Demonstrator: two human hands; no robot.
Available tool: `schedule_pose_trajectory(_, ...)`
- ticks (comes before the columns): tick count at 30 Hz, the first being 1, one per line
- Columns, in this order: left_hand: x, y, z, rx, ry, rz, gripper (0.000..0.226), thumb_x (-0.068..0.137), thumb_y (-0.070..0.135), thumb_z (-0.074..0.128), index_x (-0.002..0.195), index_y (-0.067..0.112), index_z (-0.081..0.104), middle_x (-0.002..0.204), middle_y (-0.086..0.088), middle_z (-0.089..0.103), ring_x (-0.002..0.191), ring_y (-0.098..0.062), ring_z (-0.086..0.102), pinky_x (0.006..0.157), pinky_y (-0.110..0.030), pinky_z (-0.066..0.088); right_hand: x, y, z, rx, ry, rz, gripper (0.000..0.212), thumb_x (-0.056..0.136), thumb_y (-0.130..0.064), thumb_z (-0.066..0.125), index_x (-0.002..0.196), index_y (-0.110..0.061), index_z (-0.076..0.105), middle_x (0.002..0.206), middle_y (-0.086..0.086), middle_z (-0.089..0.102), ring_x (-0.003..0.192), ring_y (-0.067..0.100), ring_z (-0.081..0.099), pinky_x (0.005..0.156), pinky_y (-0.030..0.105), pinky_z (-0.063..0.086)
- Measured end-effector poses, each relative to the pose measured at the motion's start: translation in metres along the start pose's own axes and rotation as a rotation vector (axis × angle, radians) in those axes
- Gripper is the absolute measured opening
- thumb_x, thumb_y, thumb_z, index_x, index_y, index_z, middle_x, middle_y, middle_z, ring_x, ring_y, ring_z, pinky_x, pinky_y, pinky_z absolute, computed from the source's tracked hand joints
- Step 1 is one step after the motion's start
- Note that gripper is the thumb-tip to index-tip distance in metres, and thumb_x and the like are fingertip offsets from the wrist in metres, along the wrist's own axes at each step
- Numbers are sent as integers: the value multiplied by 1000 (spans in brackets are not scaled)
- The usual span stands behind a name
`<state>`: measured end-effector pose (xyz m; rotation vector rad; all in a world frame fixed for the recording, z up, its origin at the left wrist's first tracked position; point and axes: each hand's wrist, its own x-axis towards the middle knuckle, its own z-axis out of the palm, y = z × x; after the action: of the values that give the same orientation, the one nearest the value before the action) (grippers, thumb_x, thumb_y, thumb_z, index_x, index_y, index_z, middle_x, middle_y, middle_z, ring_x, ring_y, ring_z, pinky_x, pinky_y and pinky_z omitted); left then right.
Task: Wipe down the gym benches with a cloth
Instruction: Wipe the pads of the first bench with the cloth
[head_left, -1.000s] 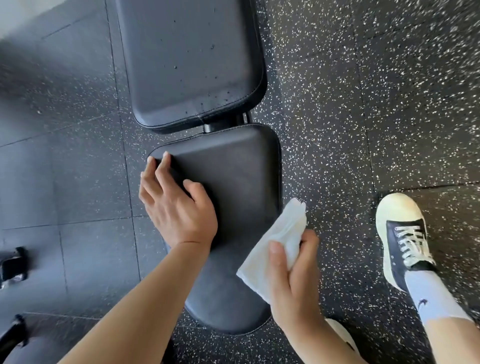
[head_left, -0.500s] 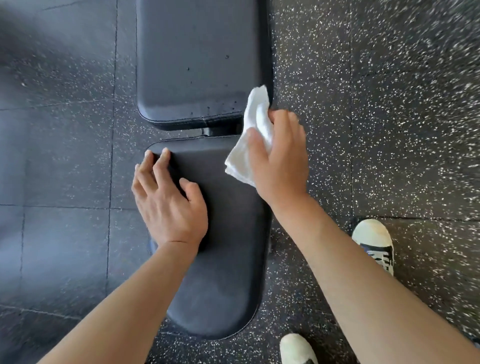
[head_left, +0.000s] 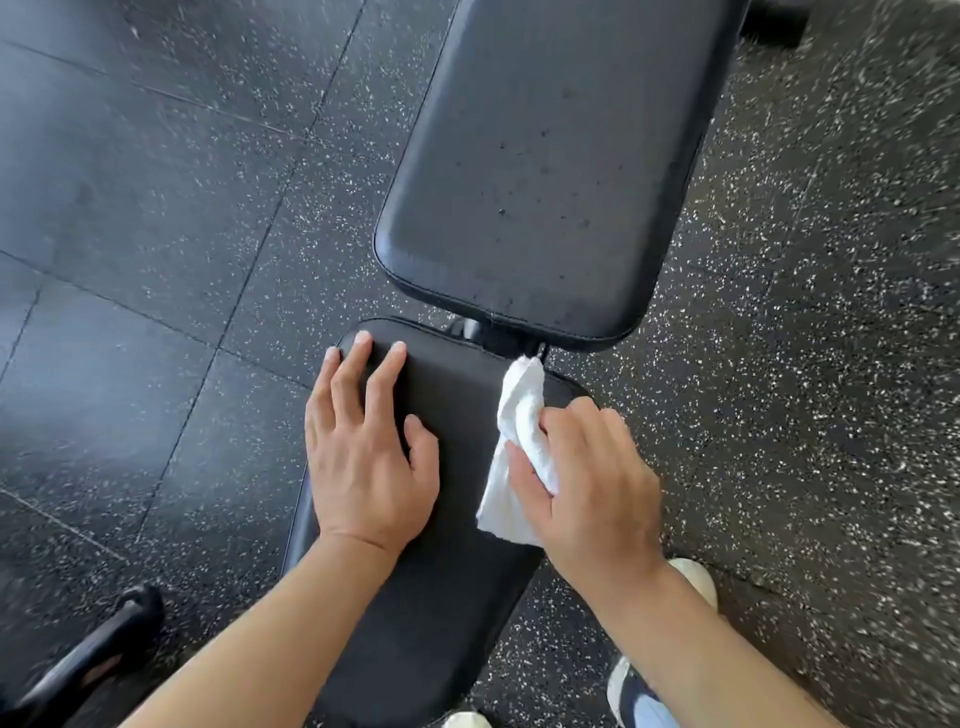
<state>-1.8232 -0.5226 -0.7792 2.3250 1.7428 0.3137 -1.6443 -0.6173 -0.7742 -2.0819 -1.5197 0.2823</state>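
Comparing with half a second back: my right hand (head_left: 587, 483) has pulled the cloth (head_left: 519, 447) down off the lower edge of the back pad (head_left: 545, 171) and onto the right side of the seat pad (head_left: 457, 519). A second ago it was off the bench altogether, low beside the seat's right edge. So the cloth went up and is now coming back toward me along the seat.

Right hand grips the white cloth bunched, fingers curled over it, thumb pinching underneath. Cloth's upper tip sits just at the gap between the two pads; its lower corner lies on the seat.

Left hand (head_left: 369, 452) hasn't shifted: flat on the seat's upper left, fingers spread and straight, holding nothing, bracing.

My read: seat wipe is in progress, right strip only. Back pad shows dark specks all over, so I judge it not yet wiped. Left hand will have to lift before that patch gets covered.

Count:
- bench: 1 in view, 2 pads
- cloth: 1
- hands: 2
- shoes (head_left: 696, 577): parts of about 3 pale shapes at the bottom edge; can't tell how they pair up
- dark object (head_left: 93, 654) on the speckled floor (head_left: 156, 312) bottom left: 1, blurred, can't identify
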Motion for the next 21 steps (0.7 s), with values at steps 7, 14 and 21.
schedule_pose_trajectory(7,1,3,-2,-3,3,-1,62,91,27,47,153,21,47,166,-5,34,157,-35,23,125,-54,26,73,-32,4,-77,-195,-166,27,97,-44,61,101,-17,65,93,1,61,81,24,57,54,36,45)
schedule_pose_trajectory(14,-1,3,-2,2,6,10,63,91,29,48,153,18,48,163,-10,38,156,-40,25,120,-60,30,81,-24,-17,-121,-365,-314,26,99,-43,64,104,-18,65,89,0,60,81,24,57,57,38,49)
schedule_pose_trajectory(21,6,9,-16,18,-93,-15,63,87,30,52,149,15,53,159,-14,44,149,-46,34,114,-64,34,80,38,-92,-339,-569,-354,24,99,-46,51,110,-28,62,86,-11,51,80,19,57,56,32,51)
